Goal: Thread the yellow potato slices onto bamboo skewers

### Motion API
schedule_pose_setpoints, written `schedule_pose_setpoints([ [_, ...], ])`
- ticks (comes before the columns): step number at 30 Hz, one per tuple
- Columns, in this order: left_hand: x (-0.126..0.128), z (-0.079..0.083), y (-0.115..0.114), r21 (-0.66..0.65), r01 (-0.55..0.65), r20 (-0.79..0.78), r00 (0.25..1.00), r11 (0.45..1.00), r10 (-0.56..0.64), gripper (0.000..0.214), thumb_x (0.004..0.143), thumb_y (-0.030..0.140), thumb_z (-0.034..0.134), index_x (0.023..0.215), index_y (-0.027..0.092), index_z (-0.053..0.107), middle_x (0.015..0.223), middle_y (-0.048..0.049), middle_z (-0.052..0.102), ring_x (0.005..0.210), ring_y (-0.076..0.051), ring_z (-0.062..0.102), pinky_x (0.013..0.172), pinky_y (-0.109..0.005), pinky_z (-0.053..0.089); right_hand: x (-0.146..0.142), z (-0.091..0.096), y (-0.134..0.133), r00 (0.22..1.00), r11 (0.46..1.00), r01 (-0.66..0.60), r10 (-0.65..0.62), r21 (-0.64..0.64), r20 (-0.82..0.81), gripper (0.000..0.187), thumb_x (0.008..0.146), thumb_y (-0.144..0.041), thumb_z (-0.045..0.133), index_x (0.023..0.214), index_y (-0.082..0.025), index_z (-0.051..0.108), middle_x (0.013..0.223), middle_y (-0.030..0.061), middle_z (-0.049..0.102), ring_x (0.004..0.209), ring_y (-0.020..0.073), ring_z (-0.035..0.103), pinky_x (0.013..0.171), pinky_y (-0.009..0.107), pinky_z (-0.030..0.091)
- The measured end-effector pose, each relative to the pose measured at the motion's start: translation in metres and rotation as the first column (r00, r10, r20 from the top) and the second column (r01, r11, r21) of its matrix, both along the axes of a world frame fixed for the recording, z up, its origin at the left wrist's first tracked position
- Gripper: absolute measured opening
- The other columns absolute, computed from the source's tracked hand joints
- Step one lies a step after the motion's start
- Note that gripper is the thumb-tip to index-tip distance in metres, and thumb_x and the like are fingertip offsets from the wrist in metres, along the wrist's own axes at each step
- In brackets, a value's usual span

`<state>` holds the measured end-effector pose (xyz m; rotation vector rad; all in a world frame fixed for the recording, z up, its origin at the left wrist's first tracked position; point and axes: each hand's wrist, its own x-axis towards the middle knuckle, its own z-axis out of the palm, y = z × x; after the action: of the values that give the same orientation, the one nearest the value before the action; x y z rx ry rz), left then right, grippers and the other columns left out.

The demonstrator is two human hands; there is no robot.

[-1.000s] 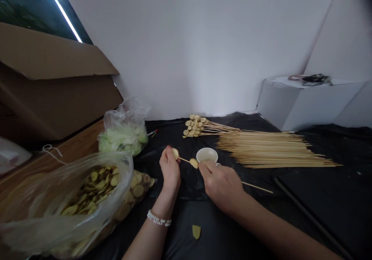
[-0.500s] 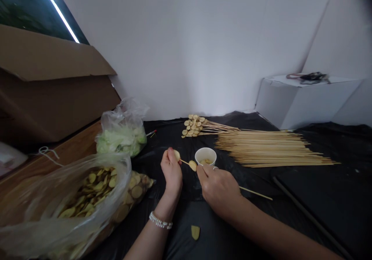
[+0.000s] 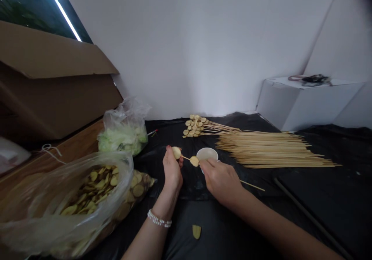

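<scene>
Over the black sheet (image 3: 319,182) the left hand (image 3: 172,171) pinches a potato slice (image 3: 176,152) at the tip of a skewer (image 3: 252,185), which the right hand (image 3: 221,180) grips further back. A second slice (image 3: 194,160) sits threaded between them (just in front of the white cup (image 3: 207,154)). A bag of slices (image 3: 87,190) lies to the left, with bare sticks (image 3: 270,149) behind.

Hands (image 3: 173,169) at a half-loaded skewer (image 3: 221,172)
</scene>
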<state>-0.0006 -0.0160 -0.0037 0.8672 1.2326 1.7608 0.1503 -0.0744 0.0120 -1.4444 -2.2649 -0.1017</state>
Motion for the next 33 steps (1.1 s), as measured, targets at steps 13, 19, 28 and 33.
schedule_pose_setpoints([
  [13,0.0007,0.0000,0.0007,0.038,-0.115,-0.071,0.991,0.993,0.117,0.042,0.086,0.050,0.042,0.071,0.014,0.056,0.048,0.0054,0.041,0.040,-0.006,0.034,0.038,-0.016,0.023,0.0006,0.0018,-0.0002,0.999,0.999,-0.028,0.029,-0.027,0.023,0.024,0.091,-0.014,0.038,0.090,-0.019,0.061,0.087,0.0050,0.064,0.078,0.0159,0.056,0.063,0.026,0.030],
  [19,0.0003,-0.0031,0.0001,0.065,-0.100,-0.139,0.984,0.993,0.109,0.043,0.087,0.052,0.041,0.072,0.015,0.057,0.047,0.0056,0.040,0.040,-0.006,0.033,0.038,-0.017,0.022,-0.0001,0.0057,-0.0022,0.999,0.994,-0.034,0.036,-0.106,0.016,0.020,0.090,-0.014,0.039,0.087,-0.018,0.059,0.084,0.0047,0.064,0.071,0.0151,0.056,0.058,0.027,0.027],
  [28,0.0038,-0.0025,-0.0023,0.050,-0.097,-0.123,0.987,0.994,0.103,0.046,0.085,0.056,0.042,0.072,0.014,0.057,0.049,0.0053,0.042,0.041,-0.006,0.035,0.039,-0.017,0.024,0.0008,0.0026,-0.0016,1.000,0.999,-0.019,0.019,-0.042,0.004,0.024,0.093,-0.016,0.035,0.083,-0.019,0.056,0.079,0.0037,0.061,0.071,0.0149,0.055,0.060,0.028,0.026],
  [33,0.0050,-0.0024,-0.0036,0.066,-0.084,-0.123,0.988,0.994,0.092,0.047,0.083,0.058,0.043,0.072,0.015,0.057,0.050,0.0049,0.042,0.042,-0.006,0.036,0.040,-0.017,0.025,0.0007,0.0010,-0.0005,0.999,0.998,-0.030,0.029,-0.053,-0.017,0.022,0.092,-0.015,0.036,0.084,-0.019,0.056,0.080,0.0034,0.061,0.070,0.0149,0.055,0.060,0.028,0.027],
])
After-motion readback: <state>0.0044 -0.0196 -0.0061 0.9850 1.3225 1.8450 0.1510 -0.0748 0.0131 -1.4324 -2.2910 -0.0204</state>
